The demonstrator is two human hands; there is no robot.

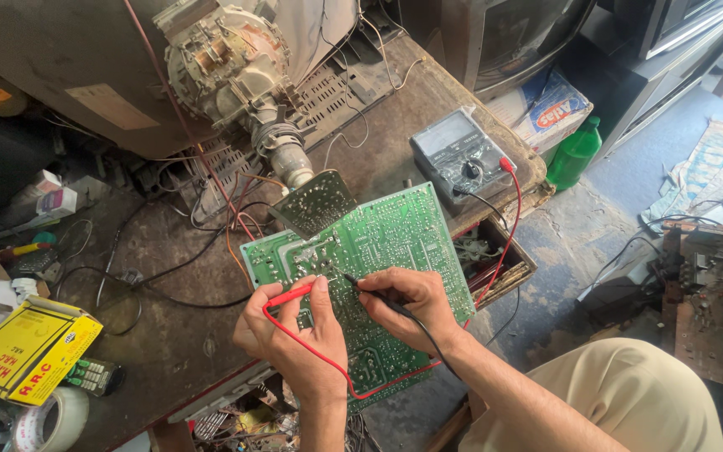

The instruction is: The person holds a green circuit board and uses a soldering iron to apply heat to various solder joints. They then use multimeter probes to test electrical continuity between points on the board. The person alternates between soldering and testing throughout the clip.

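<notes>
- Hands: my left hand (290, 335) pinches the red probe (288, 295), my right hand (407, 305) the black probe (370, 290), both tips on the green circuit board (395, 238).
- Board overhangs the worktop (169, 335) front edge, tilted toward me.
- Meter (460, 157) sits near the right edge; open floor beyond.
- Picture tube (228, 67) and tangled wires crowd the rear.
- Yellow box (27, 351) lies left.

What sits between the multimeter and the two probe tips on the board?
Head view: mostly bare green circuit board, then a strip of brown bench top. The multimeter sends its red lead and black lead round the board's right edge, not across.
</notes>
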